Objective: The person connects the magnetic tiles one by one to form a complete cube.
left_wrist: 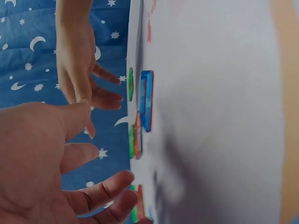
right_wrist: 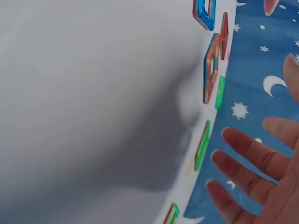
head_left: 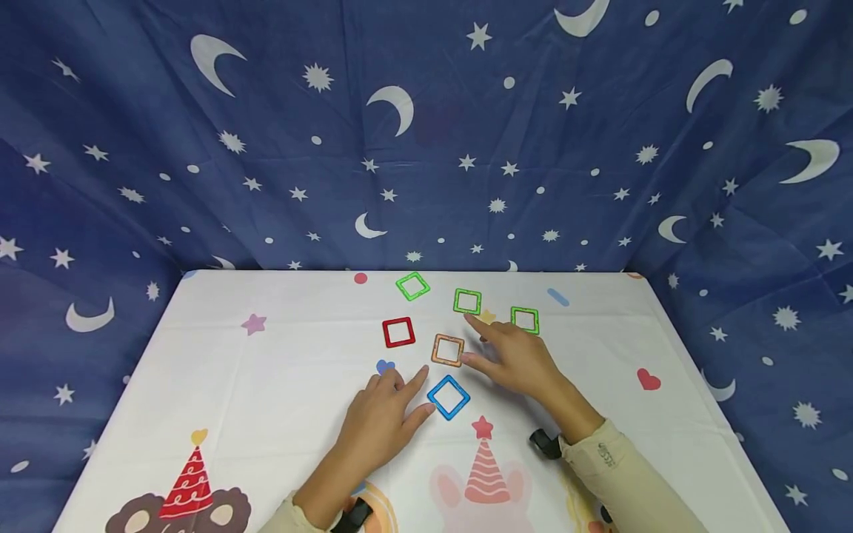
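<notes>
Several open-centred square tiles, like magnetic building tiles, lie flat on the white cloth. My left hand (head_left: 376,426) has its fingers extended beside the blue square tile (head_left: 458,388), index and thumb near its left corner. To the right, my right hand (head_left: 523,359) reaches over the cloth, its thumb by the orange square tile (head_left: 446,363) and its index finger near the middle green tile (head_left: 469,292). The red square tile (head_left: 400,343) lies left of the orange one. Both wrist views show relaxed, spread fingers holding nothing; whether any fingertip touches a tile I cannot tell.
Another green tile (head_left: 419,293) lies near the back edge, and a third green tile (head_left: 525,309) sits just beyond my right hand. The printed white tablecloth (head_left: 266,400) ends at a blue curtain (head_left: 440,133) with moons and stars, which also rises along both sides.
</notes>
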